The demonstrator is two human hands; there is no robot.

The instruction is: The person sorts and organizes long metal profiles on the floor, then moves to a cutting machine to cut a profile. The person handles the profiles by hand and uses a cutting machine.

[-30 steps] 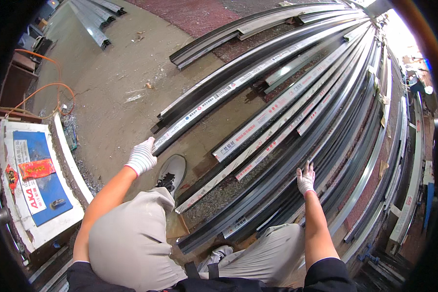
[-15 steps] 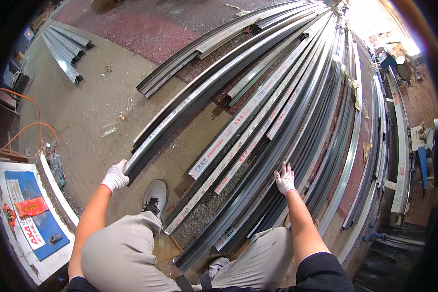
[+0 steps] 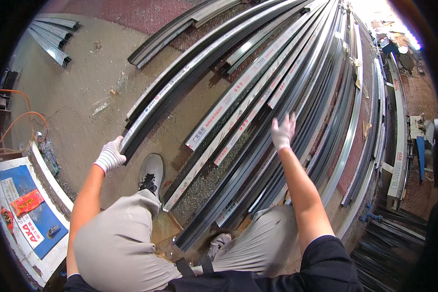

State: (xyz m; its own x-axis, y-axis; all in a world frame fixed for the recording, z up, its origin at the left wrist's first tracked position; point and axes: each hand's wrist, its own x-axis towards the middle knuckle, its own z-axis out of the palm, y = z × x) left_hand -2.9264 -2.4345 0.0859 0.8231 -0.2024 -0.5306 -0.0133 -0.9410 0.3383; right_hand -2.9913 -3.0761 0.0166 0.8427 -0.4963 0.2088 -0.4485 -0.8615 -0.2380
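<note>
Long dark metal profiles lie side by side on the floor, fanning away from me; some carry white protective film with red print. My left hand, in a white knit glove, grips the near end of the leftmost dark profile. My right hand, also gloved, has its fingers spread and rests on or just above the dark profiles in the middle of the stack. My legs in grey trousers and a grey shoe are below.
A concrete floor with scattered debris lies to the left. More grey profiles lie at the far left, an orange cable curls at the left edge, and a blue and white board sits at the lower left. Further profiles lie on the right.
The view has swung, so the stack fills more of the picture. My left hand has stayed on the end of the leftmost profile. My right hand has moved further out over the profiles, fingers spread.
</note>
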